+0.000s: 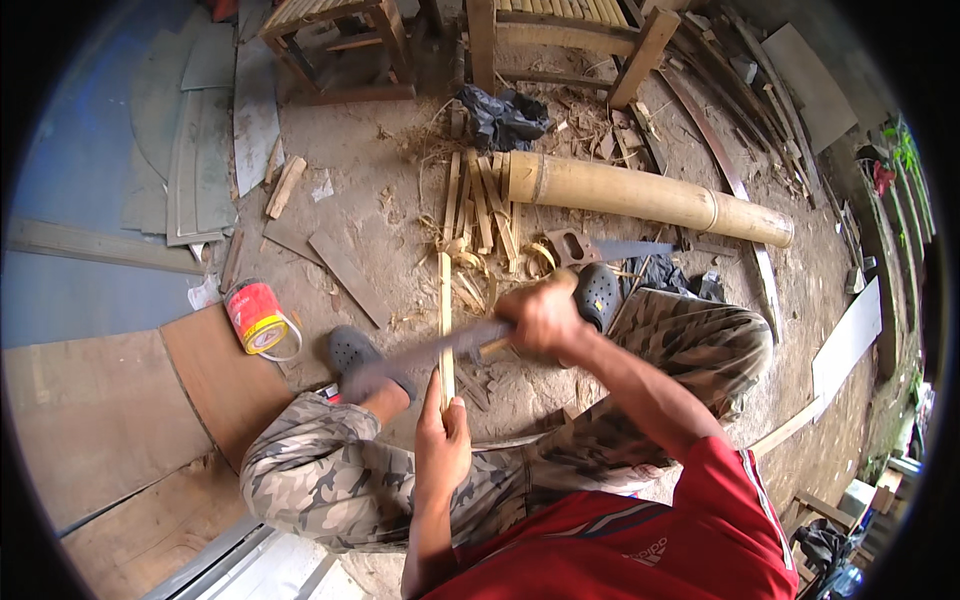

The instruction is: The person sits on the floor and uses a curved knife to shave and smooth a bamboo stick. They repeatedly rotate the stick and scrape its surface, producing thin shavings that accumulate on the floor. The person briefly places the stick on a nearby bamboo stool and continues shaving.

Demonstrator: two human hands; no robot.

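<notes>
My left hand (443,445) is closed around the lower end of a narrow, pale bamboo strip (445,295), which points away from me. In my right hand (543,318) is the handle of a machete, its butt showing past the fist. The long, dark machete blade (425,352) reaches leftward across the strip, just above my left fingertips, and is blurred by motion. Whether its edge bites into the strip I cannot tell. Curled shavings (470,262) lie around the strip's far end, beside several split bamboo pieces (482,205).
A thick bamboo pole (640,197) lies beyond my hands, with a handsaw (605,246) near it. A red and yellow can (260,318) stands left. Farther off are a black plastic bag (503,118) and a bamboo-slat seat (565,38). My clogs (352,352) flank the work.
</notes>
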